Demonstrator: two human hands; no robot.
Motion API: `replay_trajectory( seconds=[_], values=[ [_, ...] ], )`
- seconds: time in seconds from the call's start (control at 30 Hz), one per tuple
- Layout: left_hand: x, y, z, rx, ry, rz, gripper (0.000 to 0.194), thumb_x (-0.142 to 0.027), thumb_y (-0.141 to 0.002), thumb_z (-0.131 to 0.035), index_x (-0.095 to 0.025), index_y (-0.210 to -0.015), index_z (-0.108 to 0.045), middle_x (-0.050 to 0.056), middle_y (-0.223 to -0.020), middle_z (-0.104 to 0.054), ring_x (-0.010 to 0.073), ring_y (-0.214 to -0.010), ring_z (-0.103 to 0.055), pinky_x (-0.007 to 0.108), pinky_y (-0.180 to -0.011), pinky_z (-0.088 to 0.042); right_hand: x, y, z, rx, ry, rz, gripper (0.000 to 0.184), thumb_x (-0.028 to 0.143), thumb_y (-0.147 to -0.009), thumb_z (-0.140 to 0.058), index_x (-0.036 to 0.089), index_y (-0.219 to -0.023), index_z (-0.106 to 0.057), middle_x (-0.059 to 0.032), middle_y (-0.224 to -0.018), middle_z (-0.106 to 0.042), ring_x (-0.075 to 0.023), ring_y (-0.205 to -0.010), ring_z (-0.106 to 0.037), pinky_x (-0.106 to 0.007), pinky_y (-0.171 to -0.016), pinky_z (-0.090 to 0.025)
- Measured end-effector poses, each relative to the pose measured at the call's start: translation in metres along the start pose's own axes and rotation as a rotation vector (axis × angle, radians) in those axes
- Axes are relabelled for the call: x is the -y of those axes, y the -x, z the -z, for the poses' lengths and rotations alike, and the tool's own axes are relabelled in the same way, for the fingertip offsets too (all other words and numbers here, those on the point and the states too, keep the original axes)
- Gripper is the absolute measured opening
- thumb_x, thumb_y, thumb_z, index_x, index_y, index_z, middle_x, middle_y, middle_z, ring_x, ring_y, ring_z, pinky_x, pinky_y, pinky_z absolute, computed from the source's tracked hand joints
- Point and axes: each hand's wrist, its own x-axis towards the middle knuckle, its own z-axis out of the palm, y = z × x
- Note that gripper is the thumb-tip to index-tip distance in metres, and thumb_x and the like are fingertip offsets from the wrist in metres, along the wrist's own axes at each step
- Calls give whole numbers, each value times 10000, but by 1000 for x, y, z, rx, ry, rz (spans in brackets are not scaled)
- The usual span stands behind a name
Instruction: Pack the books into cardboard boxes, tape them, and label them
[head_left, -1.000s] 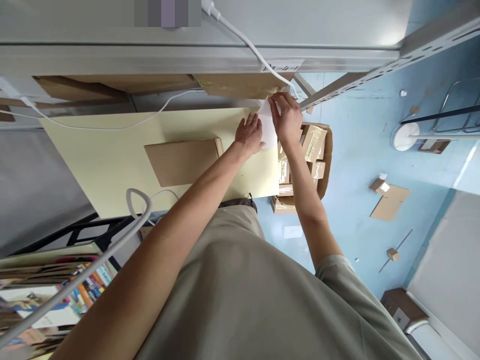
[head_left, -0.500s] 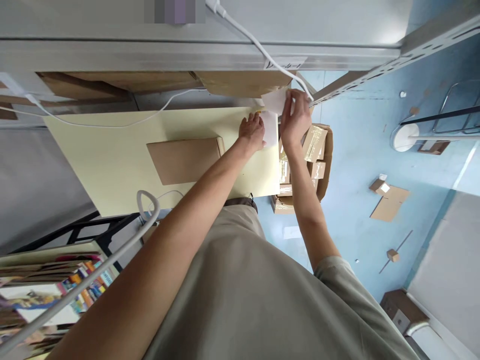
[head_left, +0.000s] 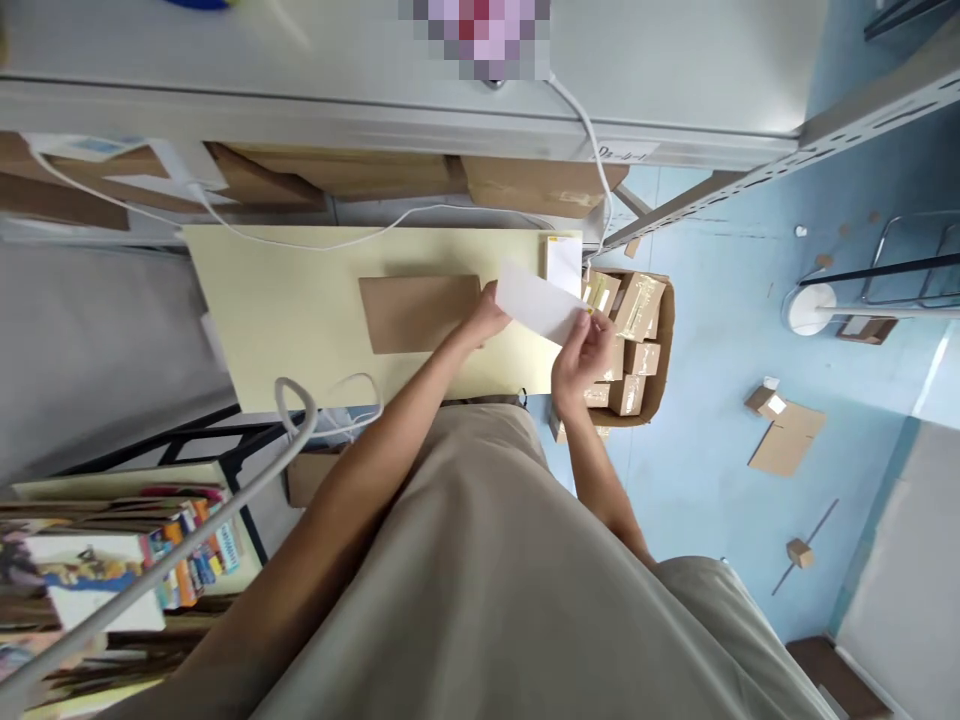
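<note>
A white label sheet [head_left: 536, 302] is stretched between my hands, tilted above the cream-coloured tabletop [head_left: 292, 330]. The fingers of my right hand [head_left: 583, 352] pinch its right end, where a small yellow mark shows. My left hand [head_left: 486, 318] has its fingers closed at the sheet's left end, partly hidden. Just left of that hand, a flat brown cardboard box [head_left: 420, 315] lies on the tabletop. More white labels with a yellow edge [head_left: 563, 262] lie at the back right corner of the table.
Right of the table stands an open carton [head_left: 664, 350] of small taped boxes. A metal shelf [head_left: 375, 115] runs along the back, above cartons, with a white cable [head_left: 596, 140] hanging from it. A curved grey tube [head_left: 225, 515] crosses the lower left, before a book rack [head_left: 150, 560].
My right hand has drawn a label away from the back right corner, towards me. My left hand has moved off the label stack to the box's right end. The view has shifted.
</note>
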Motion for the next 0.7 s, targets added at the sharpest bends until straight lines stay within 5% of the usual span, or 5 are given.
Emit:
replay_trajectory(
  seconds=[0.13, 0.23, 0.47, 0.7],
  values=[
    [-14, 105, 47, 31, 364, 143, 451, -597, -874, -861, -173, -1018, -804, 160, -1077, -859, 204, -842, -779, 303, -703, -576, 6, 14, 5, -11, -153, -105, 636, 712, -1194, -322, 273, -1337, -760, -99, -888, -748, -288, -781, -776, -435, -653, -655],
    [-21, 153, 73, -23, 423, 113, 391, -530, -821, -899, -170, -949, -816, 147, -1030, -860, 166, -741, -711, 269, -591, -493, 17, 22, 7, 90, -163, -89, 650, 768, -1179, -369, 257, -1231, -768, -70, -819, -710, -246, -692, -700, -370, -578, -558],
    [-17, 198, 110, -99, 363, -13, 335, -473, -791, -908, -158, -847, -811, 147, -910, -865, 136, -610, -638, 236, -467, -418, 59, 53, 6, 219, -288, 19, 680, 866, -1126, -460, 244, -1138, -735, -13, -757, -649, -199, -699, -673, -307, -574, -512],
    [4, 232, 144, -147, 363, -110, 276, -426, -811, -898, -160, -825, -826, 125, -863, -860, 127, -587, -649, 216, -452, -401, 79, 72, -29, 352, -154, 194, 518, 715, -1178, -545, 233, -1162, -733, -52, -918, -753, -192, -815, -736, -328, -716, -599]
  ],
)
